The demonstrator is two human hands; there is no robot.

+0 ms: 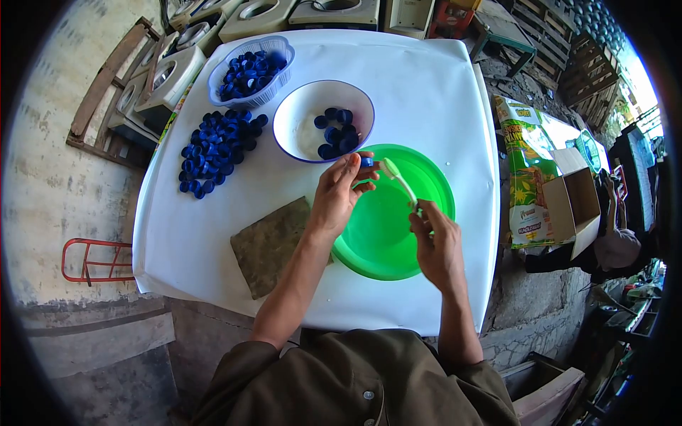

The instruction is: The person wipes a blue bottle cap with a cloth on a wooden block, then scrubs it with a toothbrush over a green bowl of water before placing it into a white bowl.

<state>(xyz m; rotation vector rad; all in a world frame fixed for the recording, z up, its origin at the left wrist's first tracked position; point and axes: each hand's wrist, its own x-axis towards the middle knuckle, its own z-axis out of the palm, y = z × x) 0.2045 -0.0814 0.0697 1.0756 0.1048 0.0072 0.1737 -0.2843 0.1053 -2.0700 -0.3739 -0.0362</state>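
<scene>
The person wears a dark olive-brown shirt with pale round buttons down the front. Its sleeves end above bare forearms. Both hands are bare.

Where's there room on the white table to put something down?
The table has a wide bare patch right of the bowl, beyond the basin. Another lies left of the board, nearer than the cap pile. It's crowded where basket, pile and bowl bunch up, and over the basin, where left hand and right hand are.
</scene>
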